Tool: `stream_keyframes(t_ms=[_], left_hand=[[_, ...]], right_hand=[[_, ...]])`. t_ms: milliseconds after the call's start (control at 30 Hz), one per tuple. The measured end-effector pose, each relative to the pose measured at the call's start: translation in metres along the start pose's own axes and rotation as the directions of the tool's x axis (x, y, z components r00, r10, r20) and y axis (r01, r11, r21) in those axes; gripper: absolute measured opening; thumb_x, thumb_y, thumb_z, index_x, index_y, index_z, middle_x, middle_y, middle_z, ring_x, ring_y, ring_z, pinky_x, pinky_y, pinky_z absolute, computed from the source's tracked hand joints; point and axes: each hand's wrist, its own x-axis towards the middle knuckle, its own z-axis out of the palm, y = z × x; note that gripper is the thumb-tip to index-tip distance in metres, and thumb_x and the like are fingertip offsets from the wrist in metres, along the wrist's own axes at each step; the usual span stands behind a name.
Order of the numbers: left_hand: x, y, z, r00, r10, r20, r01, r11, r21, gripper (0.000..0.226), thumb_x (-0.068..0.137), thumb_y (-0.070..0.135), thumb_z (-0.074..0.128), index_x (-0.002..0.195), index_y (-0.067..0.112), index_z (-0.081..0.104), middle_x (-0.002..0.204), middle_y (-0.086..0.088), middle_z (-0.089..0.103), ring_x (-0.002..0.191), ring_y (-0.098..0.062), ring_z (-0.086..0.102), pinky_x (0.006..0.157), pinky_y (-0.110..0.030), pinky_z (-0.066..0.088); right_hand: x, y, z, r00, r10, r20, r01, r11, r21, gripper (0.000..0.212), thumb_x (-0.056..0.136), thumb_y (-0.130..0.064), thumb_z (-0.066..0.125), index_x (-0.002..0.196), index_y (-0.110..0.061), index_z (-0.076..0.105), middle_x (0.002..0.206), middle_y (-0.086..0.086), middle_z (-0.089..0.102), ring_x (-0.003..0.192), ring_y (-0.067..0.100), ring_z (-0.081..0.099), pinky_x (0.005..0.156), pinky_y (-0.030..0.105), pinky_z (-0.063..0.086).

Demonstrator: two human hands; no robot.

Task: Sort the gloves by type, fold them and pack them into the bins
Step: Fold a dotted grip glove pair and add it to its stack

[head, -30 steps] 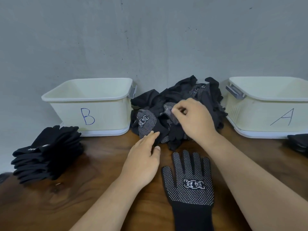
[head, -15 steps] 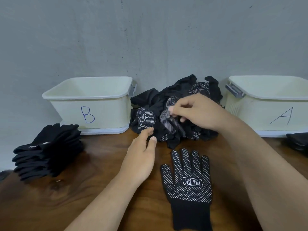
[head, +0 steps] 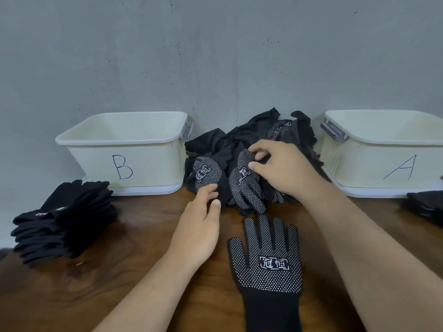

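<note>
Loose heap of black gloves (head: 239,142), centre frame, between two cream bins: bin B (head: 148,164) left, bin A (head: 374,164) right, letters hand-drawn on their fronts. Crumpled dotted glove (head: 247,185) at the heap's front, pinched by the right hand (head: 282,168). Flat dotted glove (head: 266,262) on the surface (head: 143,259), lower centre, dots and logo up, fingers toward the heap. Stack of plain black gloves (head: 64,219) at left, before bin B.

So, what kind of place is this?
Probably a sorting workstation: cream plastic bin marked B, cream plastic bin marked A, a heap of black knitted gloves between them, on a dark wooden table.
</note>
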Motion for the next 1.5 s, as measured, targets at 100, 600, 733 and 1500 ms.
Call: stream_keyframes(t_ms=[100, 600, 733, 1500], left_hand=[[0.001, -0.001, 0.000, 1.000, 0.003, -0.001, -0.003, 1.000, 0.015, 0.039, 0.111, 0.035, 0.043, 0.147, 0.050, 0.045, 0.135, 0.031, 0.058, 0.134, 0.001, 0.049, 0.115, -0.030, 0.038], [0.002, -0.001, 0.002, 1.000, 0.008, 0.010, -0.008, 1.000, 0.016, 0.039, 0.111, 0.039, 0.044, 0.149, 0.050, 0.044, 0.136, 0.034, 0.057, 0.135, 0.002, 0.048, 0.116, -0.031, 0.037], [0.001, 0.000, 0.001, 1.000, 0.002, 0.012, -0.002, 1.000, 0.019, 0.041, 0.111, 0.038, 0.045, 0.151, 0.046, 0.044, 0.136, 0.035, 0.056, 0.135, 0.003, 0.047, 0.113, -0.028, 0.035], [-0.001, 0.005, 0.000, 0.999, 0.001, -0.033, -0.003, 1.000, -0.031, 0.041, 0.110, 0.032, 0.049, 0.150, 0.041, 0.045, 0.138, 0.023, 0.058, 0.133, 0.002, 0.050, 0.111, -0.024, 0.035]], right_hand=[[-0.002, -0.009, 0.011, 0.995, -0.047, -0.092, 0.055, 0.995, 0.081, 0.021, 0.100, -0.023, 0.065, 0.115, -0.032, 0.078, 0.085, -0.017, 0.074, 0.072, 0.002, 0.068, 0.079, 0.023, 0.059], [0.015, 0.072, -0.019, 0.938, 0.289, -0.192, -0.298, 0.954, -0.019, 0.048, 0.103, -0.035, 0.046, 0.150, -0.042, 0.055, 0.141, 0.003, 0.065, 0.131, 0.035, 0.057, 0.112, 0.052, 0.046], [0.019, 0.076, -0.015, 0.962, 0.253, -0.103, -0.245, 0.966, 0.085, 0.049, 0.109, -0.033, 0.043, 0.158, -0.034, 0.048, 0.165, -0.008, 0.045, 0.152, 0.025, 0.041, 0.127, 0.051, 0.031], [0.012, 0.027, -0.030, 0.958, 0.096, -0.271, 0.004, 0.939, 0.344, 0.045, 0.091, 0.001, 0.051, 0.079, -0.032, 0.078, 0.097, -0.012, 0.079, 0.090, 0.019, 0.072, 0.083, 0.035, 0.057]])
